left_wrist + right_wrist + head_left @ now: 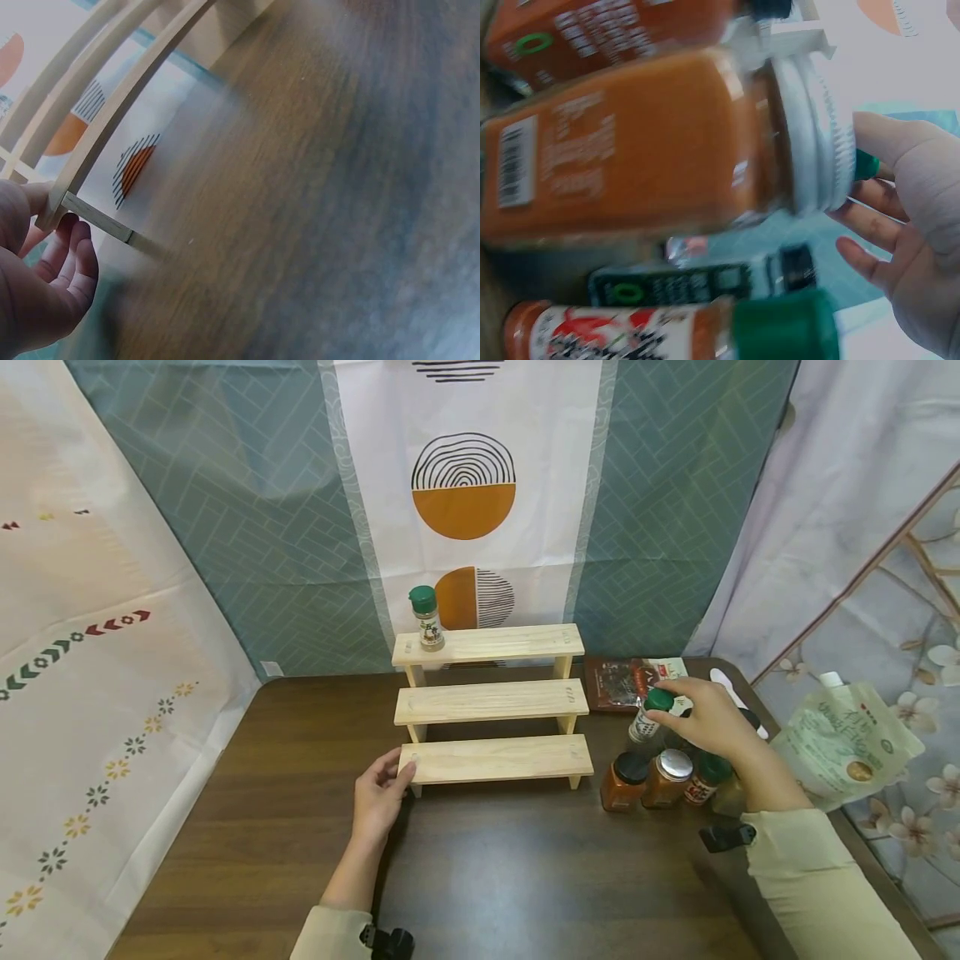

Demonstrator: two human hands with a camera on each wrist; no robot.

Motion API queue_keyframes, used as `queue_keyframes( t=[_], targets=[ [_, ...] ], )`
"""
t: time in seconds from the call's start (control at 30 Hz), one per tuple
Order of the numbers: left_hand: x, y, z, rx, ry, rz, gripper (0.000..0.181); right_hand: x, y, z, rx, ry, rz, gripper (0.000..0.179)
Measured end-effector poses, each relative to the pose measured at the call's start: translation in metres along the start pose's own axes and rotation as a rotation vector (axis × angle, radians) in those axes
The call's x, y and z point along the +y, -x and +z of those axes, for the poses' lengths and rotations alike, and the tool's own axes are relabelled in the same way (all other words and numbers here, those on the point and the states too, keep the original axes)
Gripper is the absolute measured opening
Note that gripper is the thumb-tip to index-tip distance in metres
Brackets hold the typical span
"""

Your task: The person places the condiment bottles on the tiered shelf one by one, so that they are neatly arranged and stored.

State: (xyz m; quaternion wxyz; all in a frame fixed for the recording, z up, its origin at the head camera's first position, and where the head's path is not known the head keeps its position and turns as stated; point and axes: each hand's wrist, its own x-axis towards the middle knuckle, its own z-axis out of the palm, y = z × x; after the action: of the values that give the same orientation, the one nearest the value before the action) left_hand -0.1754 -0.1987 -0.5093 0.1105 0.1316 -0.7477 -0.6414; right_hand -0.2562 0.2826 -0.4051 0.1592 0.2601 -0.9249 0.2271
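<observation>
A three-step wooden rack (pixel 495 760) stands on the table. My left hand (pixel 377 793) grips the left end of its lowest step, with the thumb above and fingertips below in the left wrist view. My right hand (pixel 708 714) pinches the green cap of a spice bottle (pixel 642 728) to the right of the rack; in the right wrist view a silver-lidded jar (pixel 630 150) hides most of that bottle. On the top step, at its left end, a similar green-capped spice bottle (pixel 430 628) stands upright.
Near my right hand stand a black-lidded jar (pixel 622 787) of orange-red powder, a green-capped bottle (pixel 703 783) and other bottles. Behind them lies a dark red packet (pixel 618 683). A pale green spouted pouch (pixel 847 747) and a white spoon-like utensil (pixel 727 687) are farther right.
</observation>
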Motion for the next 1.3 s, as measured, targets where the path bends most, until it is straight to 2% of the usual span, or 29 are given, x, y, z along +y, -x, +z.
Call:
queue_keyframes(
  t=[0.23,0.47,0.57,0.83,1.07,1.3],
  targets=[
    [-0.001,0.001,0.002,0.004,0.005,0.003,0.040,-0.013,-0.016,-0.009,0.076,-0.053,0.050,0.049],
    [-0.003,0.002,0.001,-0.003,0.006,-0.011,0.040,-0.032,-0.034,-0.020,0.118,-0.094,0.045,0.047],
    [-0.002,0.003,0.001,-0.001,0.002,-0.007,0.040,-0.039,-0.043,-0.023,0.138,-0.124,0.023,0.044],
    [-0.001,0.002,0.001,0.001,-0.003,-0.002,0.040,-0.053,-0.070,-0.031,0.240,-0.154,-0.100,0.038],
    [0.000,0.002,0.002,0.010,-0.001,-0.002,0.040,-0.069,-0.085,-0.033,0.280,-0.181,-0.099,0.037],
    [0.001,0.002,0.003,0.013,0.001,-0.003,0.040,-0.079,-0.096,-0.032,0.282,-0.238,-0.065,0.039]
  ],
)
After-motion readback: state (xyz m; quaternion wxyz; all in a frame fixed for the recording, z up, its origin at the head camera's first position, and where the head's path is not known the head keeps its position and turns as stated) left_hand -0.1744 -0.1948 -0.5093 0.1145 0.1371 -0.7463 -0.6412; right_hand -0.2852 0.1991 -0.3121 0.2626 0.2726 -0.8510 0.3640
